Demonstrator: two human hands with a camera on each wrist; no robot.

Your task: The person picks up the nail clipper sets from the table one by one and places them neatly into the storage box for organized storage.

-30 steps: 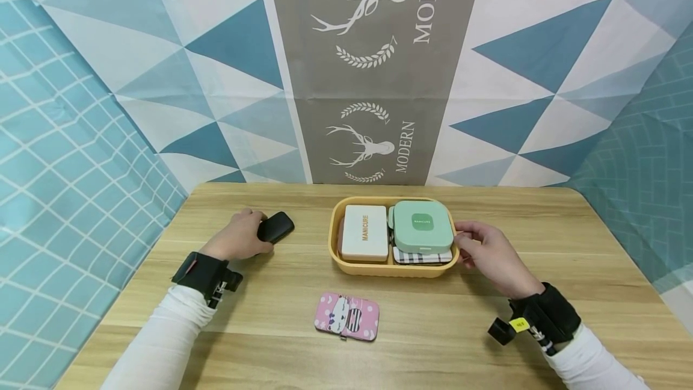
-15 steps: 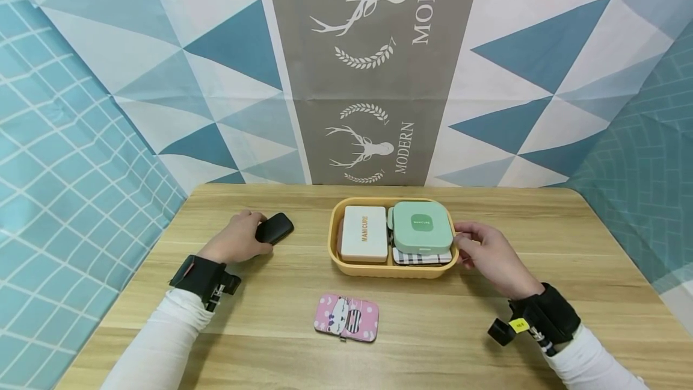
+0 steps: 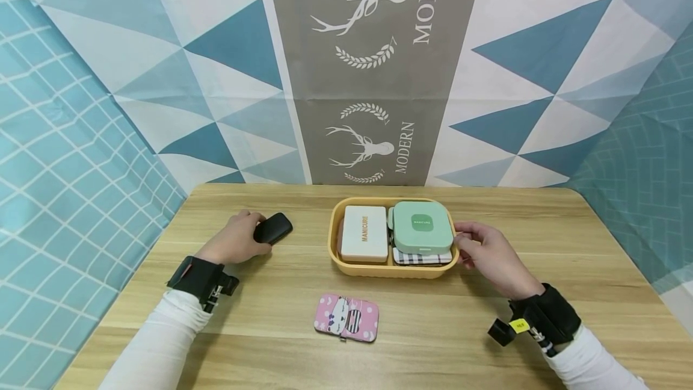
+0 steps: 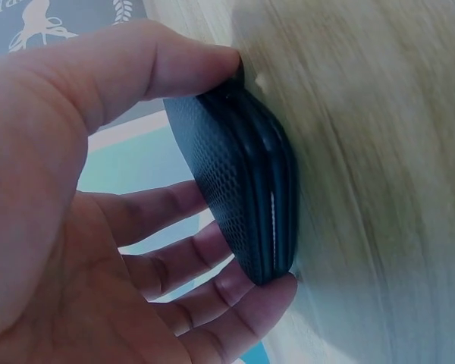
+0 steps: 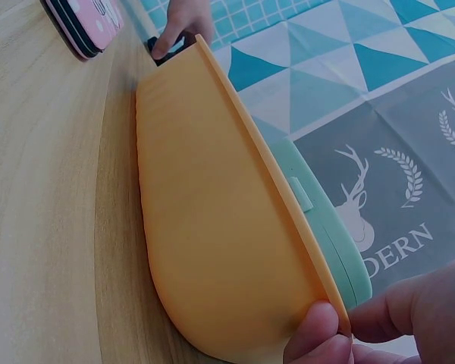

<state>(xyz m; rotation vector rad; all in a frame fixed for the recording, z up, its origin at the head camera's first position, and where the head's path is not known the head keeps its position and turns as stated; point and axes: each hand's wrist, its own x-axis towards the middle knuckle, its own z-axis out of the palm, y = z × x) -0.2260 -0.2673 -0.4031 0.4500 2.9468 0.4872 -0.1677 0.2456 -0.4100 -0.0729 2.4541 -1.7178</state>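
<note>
My left hand (image 3: 236, 238) grips a black zip-free-looking case (image 3: 273, 229) on the left part of the table. In the left wrist view the case (image 4: 246, 182) shows a scaly textured face and two halves closed together, thumb at one end and fingers at the other. My right hand (image 3: 495, 256) pinches the right rim of a yellow-orange basket (image 3: 373, 269). Inside the basket lie a white box (image 3: 364, 232) lettered MANICURE, a mint green case (image 3: 423, 226), and a checked case (image 3: 422, 257) partly beneath the green one.
A pink cat-print case (image 3: 347, 318) lies on the wooden table (image 3: 433, 342), in front of the basket. Patterned cloth (image 3: 227, 77) hangs behind the table's far edge and at both sides.
My left hand and the black case have shifted very slightly left. The right hand and the basket stay where they were.
</note>
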